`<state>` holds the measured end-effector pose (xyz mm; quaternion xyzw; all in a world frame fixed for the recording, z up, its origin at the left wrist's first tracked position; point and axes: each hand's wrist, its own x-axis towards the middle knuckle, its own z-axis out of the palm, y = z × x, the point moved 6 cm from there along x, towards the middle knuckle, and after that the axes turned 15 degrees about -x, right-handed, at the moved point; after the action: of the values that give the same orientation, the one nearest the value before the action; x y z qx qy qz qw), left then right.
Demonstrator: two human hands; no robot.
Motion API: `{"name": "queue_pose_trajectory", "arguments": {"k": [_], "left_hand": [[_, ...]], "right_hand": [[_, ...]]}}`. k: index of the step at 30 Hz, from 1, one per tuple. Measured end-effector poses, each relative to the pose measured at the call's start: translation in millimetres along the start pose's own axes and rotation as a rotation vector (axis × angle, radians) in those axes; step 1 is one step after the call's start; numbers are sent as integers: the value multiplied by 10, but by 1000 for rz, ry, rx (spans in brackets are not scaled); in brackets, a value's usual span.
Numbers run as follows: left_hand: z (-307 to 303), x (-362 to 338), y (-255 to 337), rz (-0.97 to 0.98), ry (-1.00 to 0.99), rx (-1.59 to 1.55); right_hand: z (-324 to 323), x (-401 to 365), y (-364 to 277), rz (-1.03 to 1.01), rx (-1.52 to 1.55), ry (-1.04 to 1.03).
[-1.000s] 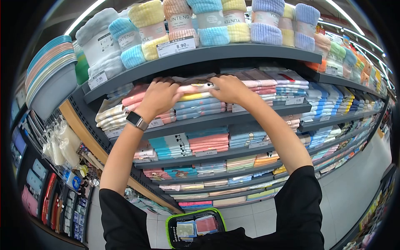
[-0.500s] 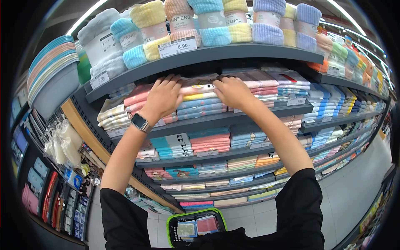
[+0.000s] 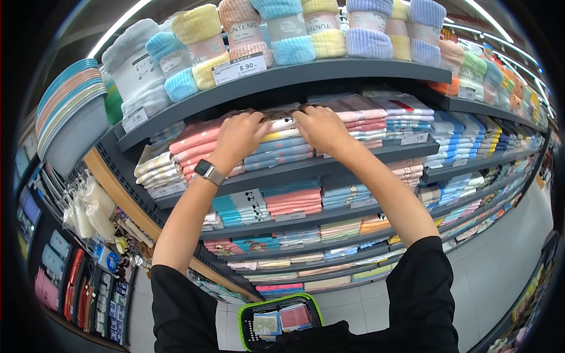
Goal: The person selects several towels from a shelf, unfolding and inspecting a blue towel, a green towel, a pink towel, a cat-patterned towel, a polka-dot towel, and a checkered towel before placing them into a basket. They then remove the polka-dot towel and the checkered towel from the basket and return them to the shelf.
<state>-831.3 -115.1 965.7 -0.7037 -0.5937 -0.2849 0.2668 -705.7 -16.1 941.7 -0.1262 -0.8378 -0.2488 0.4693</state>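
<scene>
1. On the second grey metal shelf from the top, at the head of a mixed stack, lies the white-and-pink folded towel pack. It rests on the yellow and blue folded towels and sits between your two hands.
2. Your left hand is on the near left end of the pack, fingers bent over its top edge. The thumb is hidden, so I cannot tell whether you have it pinched or are only resting on it.
3. Your right hand lies flat on the right end, fingers stretched out along the top and not closed round anything.
4. Judged step: you are handling the top pack at the stack's front edge, squaring or steadying it. It has not left the stack.
5. What a further move calls for, in my judgement: even pressure from both hands, so the pack does not skew. Watch the pink folded towel stack just beside your left hand, and the low underside of the shelf above.
6. Noted nearby: the silver-banded smartwatch on your left wrist, the rolled pastel towels overhead with a white price tag, and the green-rimmed shopping basket below you, holding flat packs.
</scene>
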Motion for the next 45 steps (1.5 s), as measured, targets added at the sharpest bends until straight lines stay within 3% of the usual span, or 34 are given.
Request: {"name": "queue_pose_trajectory", "arguments": {"k": [5, 7, 17, 20, 22, 25, 29, 31, 32, 34, 35, 38, 40, 45], "left_hand": [[-254, -161, -80, 82, 51, 118], [-328, -225, -14, 164, 49, 154], [-272, -273, -14, 146, 27, 224], [-326, -316, 95, 242, 137, 182], [-420, -371, 226, 373, 160, 167], [-353, -614, 164, 239, -11, 136], [-306, -872, 132, 154, -78, 93], [-282, -906, -24, -217, -150, -95], [-270, -904, -26, -216, -149, -99], [-207, -908, -140, -348, -197, -163], [-152, -921, -216, -348, -192, -164], [-105, -890, -293, -193, -120, -186], [-48, -857, -315, -513, -399, -363], [-53, -795, -223, -727, -528, -449]], "right_hand": [[-31, -29, 69, 34, -69, 37], [46, -19, 78, 26, -95, -46], [71, 6, 68, 20, -73, -49], [-23, -41, 63, -7, -63, 59], [-275, -57, 33, -25, -7, 259], [-525, -168, -31, -60, -32, 120], [-567, -327, -59, -35, 3, 107], [-427, -320, 11, 88, 66, -113], [-451, -302, 30, 89, 63, -116], [-243, -372, 60, 407, 440, -826], [-214, -339, 83, 404, 437, -825], [46, -413, 114, 437, 573, -1081], [26, -370, 81, 441, 572, -1136], [89, -305, 41, 419, 521, -1297]]}}
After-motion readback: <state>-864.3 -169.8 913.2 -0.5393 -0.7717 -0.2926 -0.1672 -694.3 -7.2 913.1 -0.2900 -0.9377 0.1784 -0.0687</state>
